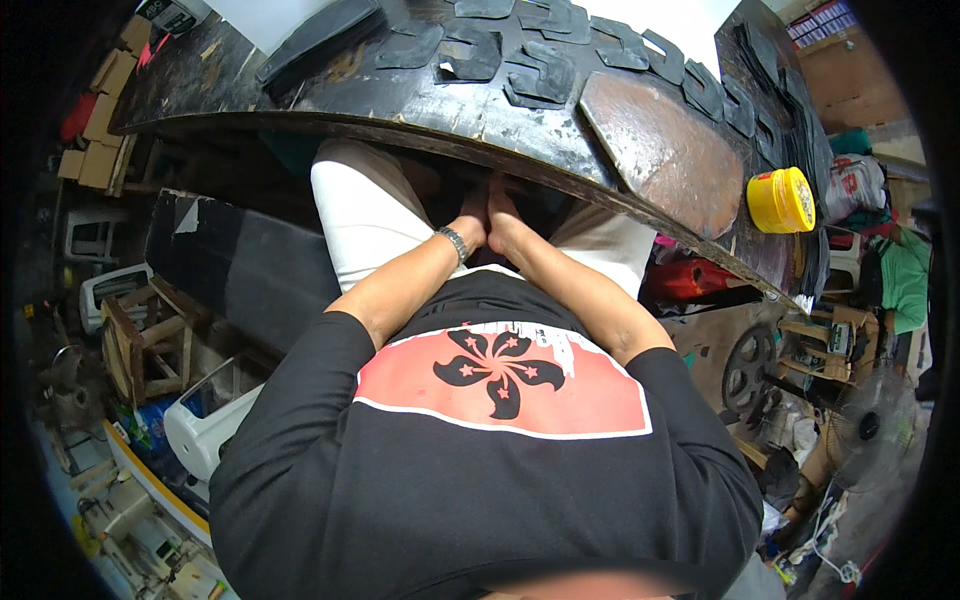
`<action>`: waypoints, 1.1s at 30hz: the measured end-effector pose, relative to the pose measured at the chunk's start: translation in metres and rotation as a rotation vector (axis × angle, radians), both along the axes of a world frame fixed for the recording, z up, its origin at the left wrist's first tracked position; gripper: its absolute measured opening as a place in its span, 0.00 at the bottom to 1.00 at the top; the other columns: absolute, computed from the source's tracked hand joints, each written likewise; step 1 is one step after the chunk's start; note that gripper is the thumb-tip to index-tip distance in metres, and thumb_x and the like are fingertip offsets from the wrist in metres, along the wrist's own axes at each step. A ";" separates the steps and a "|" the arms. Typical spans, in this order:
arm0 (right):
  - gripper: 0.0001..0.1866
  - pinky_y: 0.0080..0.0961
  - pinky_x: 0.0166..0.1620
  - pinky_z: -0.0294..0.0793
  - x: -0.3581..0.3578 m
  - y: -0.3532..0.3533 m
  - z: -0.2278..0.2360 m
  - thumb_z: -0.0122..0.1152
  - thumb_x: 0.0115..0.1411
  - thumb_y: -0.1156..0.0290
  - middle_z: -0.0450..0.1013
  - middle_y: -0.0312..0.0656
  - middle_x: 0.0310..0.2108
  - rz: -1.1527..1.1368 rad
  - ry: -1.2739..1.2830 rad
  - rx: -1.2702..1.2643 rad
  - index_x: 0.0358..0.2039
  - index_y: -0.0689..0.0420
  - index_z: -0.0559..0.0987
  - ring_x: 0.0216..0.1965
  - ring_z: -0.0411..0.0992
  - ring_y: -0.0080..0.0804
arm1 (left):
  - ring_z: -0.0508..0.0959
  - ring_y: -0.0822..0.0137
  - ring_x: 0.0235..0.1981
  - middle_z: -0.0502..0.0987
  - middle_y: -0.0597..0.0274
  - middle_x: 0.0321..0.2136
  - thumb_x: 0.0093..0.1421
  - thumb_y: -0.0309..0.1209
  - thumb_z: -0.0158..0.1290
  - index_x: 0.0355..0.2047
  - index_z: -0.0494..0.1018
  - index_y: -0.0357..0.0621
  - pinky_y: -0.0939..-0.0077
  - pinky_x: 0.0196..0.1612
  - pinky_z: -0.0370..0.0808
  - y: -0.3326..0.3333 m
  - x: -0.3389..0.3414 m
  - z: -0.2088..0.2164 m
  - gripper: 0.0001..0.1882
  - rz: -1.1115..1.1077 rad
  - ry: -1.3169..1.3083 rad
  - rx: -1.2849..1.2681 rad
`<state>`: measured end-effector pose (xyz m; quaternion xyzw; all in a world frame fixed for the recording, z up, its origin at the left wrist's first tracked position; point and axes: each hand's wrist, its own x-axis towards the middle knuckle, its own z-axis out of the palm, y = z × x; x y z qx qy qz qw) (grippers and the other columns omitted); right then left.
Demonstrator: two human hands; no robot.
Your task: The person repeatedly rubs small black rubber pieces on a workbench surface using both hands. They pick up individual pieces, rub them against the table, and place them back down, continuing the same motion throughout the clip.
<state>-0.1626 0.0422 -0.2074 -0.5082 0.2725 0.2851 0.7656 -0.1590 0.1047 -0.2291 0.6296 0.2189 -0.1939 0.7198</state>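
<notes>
My left hand [470,222], with a metal-band watch [454,243] at its wrist, and my right hand [503,226] are between my knees, just below the table's near edge. The palms face and touch each other, and the fingers appear to point forward, stretched out into the shade. I see nothing held in either hand, though the fingertips are dim. Above them is the dark worn tabletop [420,105]. Several black curved flat pieces [540,75] lie on it, beside a brown many-sided slab [665,150].
A yellow round tub [781,200] stands near the table's right edge. On the left are a black bench-like block [240,265], a wooden frame [150,335] and a white plastic stool [210,420]. A spoked wheel [750,370] and a fan [868,425] are at right.
</notes>
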 end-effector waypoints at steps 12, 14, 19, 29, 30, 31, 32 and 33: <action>0.38 0.37 0.39 0.83 0.014 -0.054 -0.017 0.49 0.65 0.33 0.78 0.45 0.35 0.198 0.027 -0.064 0.58 0.54 0.70 0.32 0.79 0.34 | 0.83 0.64 0.33 0.83 0.59 0.36 0.71 0.38 0.47 0.47 0.77 0.46 0.70 0.43 0.82 0.022 -0.001 -0.006 0.14 -0.355 0.216 -0.211; 0.36 0.38 0.36 0.84 0.020 -0.057 -0.028 0.52 0.65 0.36 0.76 0.46 0.32 0.205 0.015 0.117 0.63 0.45 0.60 0.27 0.79 0.37 | 0.84 0.63 0.34 0.83 0.60 0.37 0.71 0.39 0.48 0.49 0.77 0.47 0.70 0.43 0.82 0.028 0.003 -0.002 0.14 -0.554 0.044 0.127; 0.39 0.42 0.38 0.86 0.018 -0.052 -0.030 0.52 0.67 0.40 0.79 0.49 0.31 0.163 -0.004 0.169 0.69 0.45 0.52 0.31 0.81 0.43 | 0.84 0.53 0.33 0.84 0.49 0.31 0.65 0.45 0.53 0.33 0.84 0.45 0.62 0.39 0.79 0.046 0.014 0.007 0.18 -0.707 -0.444 0.762; 0.35 0.40 0.48 0.81 0.023 -0.063 -0.029 0.52 0.67 0.40 0.79 0.49 0.48 0.047 -0.105 0.414 0.58 0.59 0.72 0.45 0.80 0.45 | 0.83 0.59 0.31 0.84 0.54 0.31 0.56 0.36 0.62 0.34 0.81 0.38 0.62 0.37 0.78 0.066 0.034 -0.019 0.13 -0.386 -0.281 0.169; 0.35 0.39 0.48 0.81 0.022 -0.062 -0.029 0.52 0.67 0.39 0.78 0.48 0.49 0.053 -0.119 0.375 0.59 0.58 0.72 0.46 0.80 0.43 | 0.82 0.63 0.31 0.84 0.58 0.31 0.56 0.36 0.62 0.37 0.81 0.39 0.66 0.36 0.77 0.066 0.032 -0.020 0.14 -0.315 -0.315 0.069; 0.35 0.38 0.48 0.81 0.022 -0.062 -0.028 0.52 0.67 0.39 0.78 0.47 0.51 0.050 -0.104 0.299 0.59 0.58 0.72 0.47 0.80 0.42 | 0.83 0.62 0.33 0.84 0.56 0.33 0.57 0.37 0.62 0.38 0.80 0.37 0.66 0.38 0.77 0.064 0.030 -0.020 0.16 -0.298 -0.416 0.254; 0.34 0.35 0.44 0.79 0.019 -0.060 -0.027 0.54 0.65 0.37 0.77 0.42 0.51 0.071 -0.126 0.145 0.57 0.52 0.74 0.45 0.80 0.37 | 0.83 0.60 0.36 0.84 0.54 0.34 0.58 0.38 0.62 0.40 0.80 0.36 0.65 0.41 0.77 0.060 0.027 -0.019 0.17 -0.273 -0.500 0.420; 0.32 0.34 0.43 0.79 0.018 -0.060 -0.026 0.54 0.65 0.37 0.77 0.41 0.49 0.087 -0.154 0.049 0.56 0.50 0.74 0.43 0.79 0.35 | 0.83 0.59 0.38 0.84 0.52 0.36 0.58 0.38 0.62 0.42 0.79 0.34 0.65 0.43 0.78 0.055 0.025 -0.018 0.19 -0.255 -0.554 0.572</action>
